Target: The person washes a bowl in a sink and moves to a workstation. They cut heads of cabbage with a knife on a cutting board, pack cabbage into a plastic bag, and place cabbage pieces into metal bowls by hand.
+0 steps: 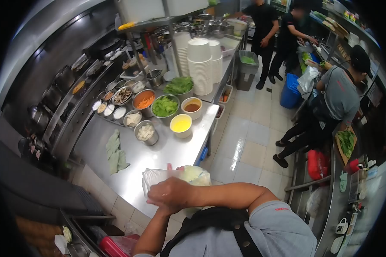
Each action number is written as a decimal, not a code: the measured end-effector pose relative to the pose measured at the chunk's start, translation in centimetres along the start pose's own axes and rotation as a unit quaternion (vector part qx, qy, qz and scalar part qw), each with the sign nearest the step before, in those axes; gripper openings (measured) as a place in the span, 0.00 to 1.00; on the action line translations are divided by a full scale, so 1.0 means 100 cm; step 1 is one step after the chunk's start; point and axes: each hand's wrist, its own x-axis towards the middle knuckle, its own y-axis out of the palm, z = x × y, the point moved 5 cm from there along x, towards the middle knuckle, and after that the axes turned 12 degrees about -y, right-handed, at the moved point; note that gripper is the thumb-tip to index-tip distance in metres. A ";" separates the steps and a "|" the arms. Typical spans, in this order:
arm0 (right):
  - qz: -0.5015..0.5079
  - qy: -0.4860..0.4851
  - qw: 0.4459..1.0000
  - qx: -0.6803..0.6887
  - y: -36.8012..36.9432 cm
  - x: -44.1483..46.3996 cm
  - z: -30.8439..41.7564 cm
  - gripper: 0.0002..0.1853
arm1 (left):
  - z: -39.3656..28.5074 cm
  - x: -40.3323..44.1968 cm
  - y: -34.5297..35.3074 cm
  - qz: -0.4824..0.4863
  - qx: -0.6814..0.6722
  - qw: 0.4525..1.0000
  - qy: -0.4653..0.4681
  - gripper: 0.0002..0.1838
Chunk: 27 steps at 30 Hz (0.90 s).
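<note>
While hands (171,191) meet at it | plastic bag (196,174) — translucent (partly yellowish)

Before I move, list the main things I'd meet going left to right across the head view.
Larger green cloth, plastic bag, grey bin, blue bin, red container, leafy greens.

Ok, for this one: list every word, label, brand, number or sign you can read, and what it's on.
None can be read.
Wearer's sleeve: red lettering, too small.
Nearest co-worker's grey shirt: red lettering too, also too small.
Shelf packages, top right: too small and blurred.
Held bag: no readable text.
</note>
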 end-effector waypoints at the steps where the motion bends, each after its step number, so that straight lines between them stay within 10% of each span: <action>1: 0.017 0.003 1.000 0.024 -0.007 -0.006 0.004 0.13 | -0.004 0.014 0.024 0.016 -0.092 0.995 -0.041 0.50; 3: 0.031 0.007 0.999 0.032 -0.039 -0.022 0.005 0.13 | 0.005 0.034 0.063 0.045 -0.174 0.981 -0.078 0.49; 6: 0.047 0.022 0.999 -0.011 -0.101 -0.063 0.003 0.14 | -0.019 0.028 0.142 0.110 0.335 0.878 0.325 0.49; 7: 0.046 0.025 0.998 -0.025 -0.124 -0.080 0.000 0.14 | -0.027 0.030 0.167 0.121 0.334 0.874 0.332 0.49; 10: 0.037 0.056 0.994 -0.091 -0.200 -0.134 -0.016 0.15 | -0.042 0.036 0.262 0.314 0.019 0.937 0.151 0.39; 13: -0.061 0.130 0.985 -0.096 -0.274 -0.198 -0.056 0.17 | 0.011 0.092 0.301 0.192 0.133 0.972 -0.026 0.25; 18: -0.258 0.378 0.872 -0.172 -0.417 -0.311 -0.059 0.24 | -0.010 0.140 0.378 0.262 0.116 0.958 -0.021 0.07; 19: -0.197 0.453 0.843 -0.214 -0.448 -0.318 -0.043 0.31 | -0.010 0.148 0.386 0.287 0.203 0.936 0.009 0.08; 21: -0.124 0.222 0.922 -0.291 -0.475 -0.311 -0.012 0.46 | -0.003 0.162 0.403 0.305 0.283 0.909 0.030 0.09; 23: 0.107 0.194 0.959 -0.179 -0.445 -0.338 -0.017 0.51 | 0.012 0.170 0.422 0.360 0.514 0.773 0.099 0.12; 25: 0.310 0.429 0.845 -0.081 -0.412 -0.391 -0.029 0.22 | 0.016 0.182 0.441 0.389 0.550 0.726 0.138 0.12; 27: 0.293 0.417 0.859 -0.053 -0.413 -0.417 -0.040 0.19 | 0.006 0.193 0.458 0.402 0.521 0.750 0.074 0.12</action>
